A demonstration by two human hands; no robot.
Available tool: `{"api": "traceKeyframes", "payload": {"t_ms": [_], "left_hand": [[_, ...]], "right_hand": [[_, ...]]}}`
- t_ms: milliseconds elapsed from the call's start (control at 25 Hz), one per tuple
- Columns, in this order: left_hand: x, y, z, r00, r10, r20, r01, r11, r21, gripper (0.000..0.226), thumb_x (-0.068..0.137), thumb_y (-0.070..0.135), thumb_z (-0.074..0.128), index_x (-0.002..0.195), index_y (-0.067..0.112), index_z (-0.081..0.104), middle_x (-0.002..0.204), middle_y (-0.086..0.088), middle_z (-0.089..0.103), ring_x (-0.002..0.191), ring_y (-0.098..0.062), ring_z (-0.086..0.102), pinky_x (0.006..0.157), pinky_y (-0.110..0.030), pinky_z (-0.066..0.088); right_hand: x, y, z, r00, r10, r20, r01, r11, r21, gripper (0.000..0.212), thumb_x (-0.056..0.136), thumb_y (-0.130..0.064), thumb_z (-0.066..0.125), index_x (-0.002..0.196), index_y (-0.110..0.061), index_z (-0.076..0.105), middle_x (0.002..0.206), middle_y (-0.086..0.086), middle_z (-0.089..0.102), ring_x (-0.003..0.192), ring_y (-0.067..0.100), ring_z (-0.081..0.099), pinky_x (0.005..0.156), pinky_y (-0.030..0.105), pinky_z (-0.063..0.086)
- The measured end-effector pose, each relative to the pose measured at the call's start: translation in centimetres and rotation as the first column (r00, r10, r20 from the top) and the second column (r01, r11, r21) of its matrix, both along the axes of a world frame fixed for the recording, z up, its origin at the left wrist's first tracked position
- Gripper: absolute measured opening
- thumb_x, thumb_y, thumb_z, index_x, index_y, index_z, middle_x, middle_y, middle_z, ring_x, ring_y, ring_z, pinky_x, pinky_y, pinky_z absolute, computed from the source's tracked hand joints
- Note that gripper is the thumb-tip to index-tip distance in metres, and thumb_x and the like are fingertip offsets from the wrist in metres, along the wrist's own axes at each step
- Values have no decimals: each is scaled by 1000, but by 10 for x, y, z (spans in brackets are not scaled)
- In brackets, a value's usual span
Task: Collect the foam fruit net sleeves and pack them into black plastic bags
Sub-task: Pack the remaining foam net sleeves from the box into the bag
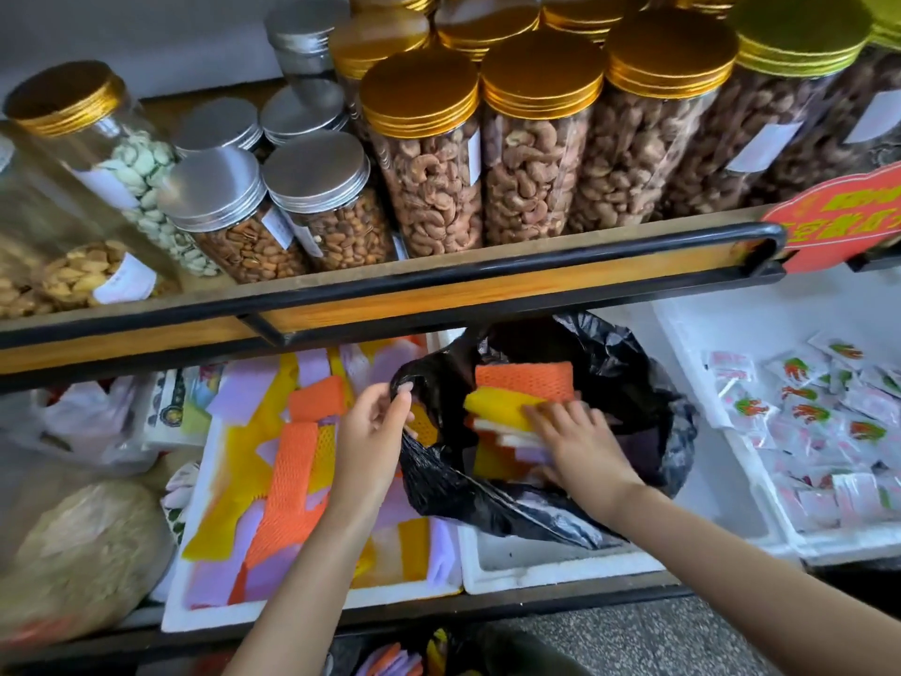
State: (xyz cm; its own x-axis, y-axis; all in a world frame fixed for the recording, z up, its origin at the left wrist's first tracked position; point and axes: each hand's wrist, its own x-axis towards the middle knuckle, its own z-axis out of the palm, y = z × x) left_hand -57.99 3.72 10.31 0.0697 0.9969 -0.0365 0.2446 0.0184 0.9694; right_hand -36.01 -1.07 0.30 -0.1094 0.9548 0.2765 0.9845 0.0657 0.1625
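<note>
Black plastic bag (634, 383) sits open-mouthed in a white foam box (536, 563) on the lower shelf. Left hand (373, 426): grip pinched on the bag's near-left rim, holding the mouth up. Right hand (577, 444): grip inside the bag mouth, grasping a stack of foam net sleeves (502, 407), yellow uppermost, white and lilac beneath, with the fingers laid over the top of the stack. An orange sleeve (524, 380) lies in the bag just beyond the right grip. Loose sleeves (292, 480), orange, yellow and lilac, fill a second foam box (219, 614) left of the left grip. Jars of nuts (429, 187) stand on the shelf above both grips. Sachets (804, 422) lie in a box well right of the right grip.
</note>
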Motion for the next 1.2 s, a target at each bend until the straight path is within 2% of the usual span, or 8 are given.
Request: {"api": "traceKeyframes", "payload": {"t_ms": [160, 320, 400, 520, 680, 880, 1080, 1200], "left_hand": [[4, -3, -3, 1000, 21, 16, -21, 1000, -11, 12, 96, 13, 50, 90, 11, 60, 69, 1, 50, 55, -6, 50, 57, -15, 40], [3, -7, -9, 999, 30, 25, -30, 1000, -2, 11, 96, 10, 50, 88, 9, 57, 70, -3, 48, 56, -9, 49, 63, -27, 41], [2, -10, -14, 999, 33, 10, -33, 999, -9, 9, 95, 9, 51, 89, 12, 56, 70, -3, 49, 57, -7, 50, 66, -29, 41], [-6, -18, -20, 999, 33, -35, -32, 999, 28, 13, 94, 11, 53, 93, 23, 57, 77, 6, 57, 72, -5, 56, 71, -21, 43], [-39, -27, -28, 987, 45, -153, -27, 992, 122, 16, 95, 10, 52, 104, 22, 58, 95, 10, 59, 84, 10, 53, 73, -4, 38], [-137, -22, -77, 874, -39, -484, 124, 982, 144, 19, 91, 9, 58, 107, 20, 58, 105, 5, 52, 102, -14, 51, 81, -17, 37], [-238, -14, -136, 700, -57, -712, 145, 987, 64, 27, 80, 20, 63, 104, 8, 62, 101, -10, 57, 92, -34, 59, 75, -36, 45], [-276, -4, -159, 652, -103, -751, 132, 991, -21, 40, 78, 6, 73, 114, 2, 57, 114, -15, 54, 104, -40, 55, 78, -45, 48]], "right_hand": [[9, 34, -4, 999, -39, 9, 40, 989, -140, 79, 31, -48, 91, 100, -13, 73, 81, 7, 65, 69, 27, 60, 55, 34, 48], [17, 52, 17, 984, -163, -74, 135, 947, -290, 75, 71, -51, 73, 129, -11, 48, 113, 5, 57, 105, 27, 55, 82, 36, 44], [9, 46, 14, 986, -84, -147, 28, 937, -347, 66, 78, -58, 59, 120, -7, 53, 108, 7, 59, 103, 30, 58, 82, 39, 46], [-3, 31, 14, 978, 67, -199, -99, 982, -160, 51, 84, -51, 45, 95, -7, 67, 87, 8, 66, 81, 32, 66, 73, 41, 52], [-43, 20, 51, 889, 271, -369, -212, 958, 192, 25, 86, -23, 59, 108, -10, 62, 104, 7, 65, 100, 31, 60, 92, 40, 38], [-139, -7, 87, 656, 515, -552, -394, 857, 331, 20, 98, -21, 37, 100, -11, 55, 87, 9, 59, 80, 27, 51, 70, 37, 42], [-220, -6, 3, 699, 311, -644, -463, 883, -76, 26, 87, -20, 44, 112, -22, 51, 105, -3, 55, 92, 16, 55, 68, 28, 50], [-250, 7, -42, 821, -20, -571, -325, 806, -494, 48, 95, -25, 44, 141, -19, 31, 142, 0, 37, 130, 20, 37, 99, 30, 37]]}}
